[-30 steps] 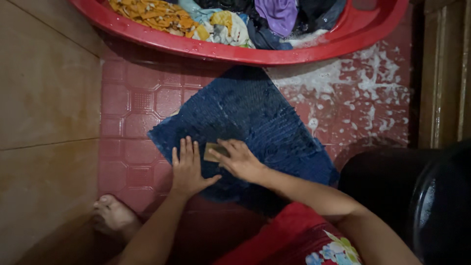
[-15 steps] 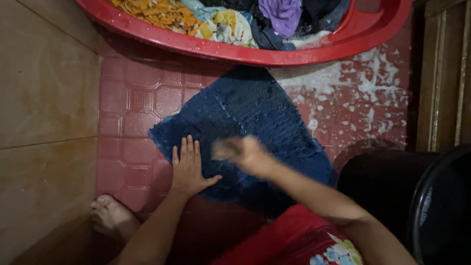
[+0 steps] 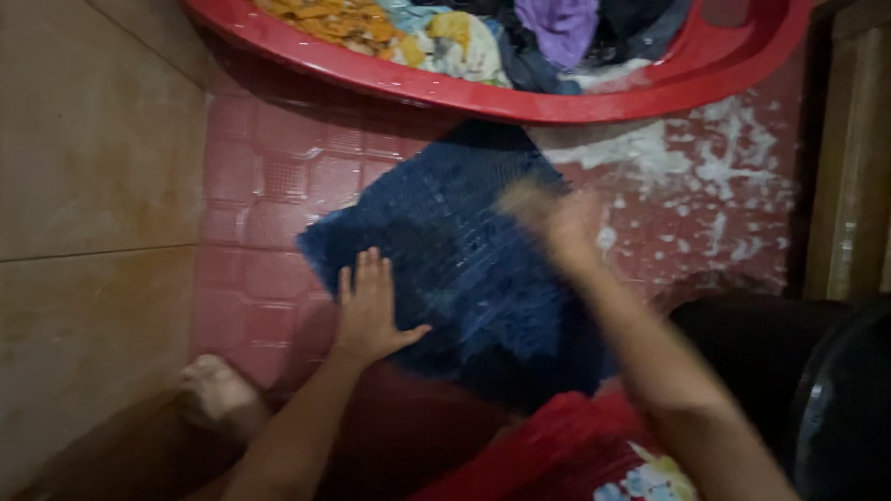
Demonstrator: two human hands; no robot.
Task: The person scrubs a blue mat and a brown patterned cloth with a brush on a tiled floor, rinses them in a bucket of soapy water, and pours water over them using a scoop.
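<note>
So there's a dark blue ribbed bath mat (image 3: 464, 250) lying flat on the wet pinkish-red tiled floor (image 3: 269, 195), one corner tucked just under the rim of a big red plastic basin (image 3: 575, 102). The left hand (image 3: 371, 311) is flat on the mat's near-left edge, fingers spread, palm pressing down, not gripping anything. The right hand (image 3: 561, 223) is over the far right part of the mat and it's just a blur (honestly can't tell if the fingers are curled, flat, or holding something). The basin is stuffed with soaked laundry: an orange patterned cloth (image 3: 325, 19), something pale with yellow, a purple piece (image 3: 557, 20), darker stuff. White soap foam (image 3: 687, 153) is splattered on the tiles right of the mat. A bare foot (image 3: 215, 390) sits bottom left next to the tan wall tiles (image 3: 93, 186). No packages or labels anywhere in view.
</note>
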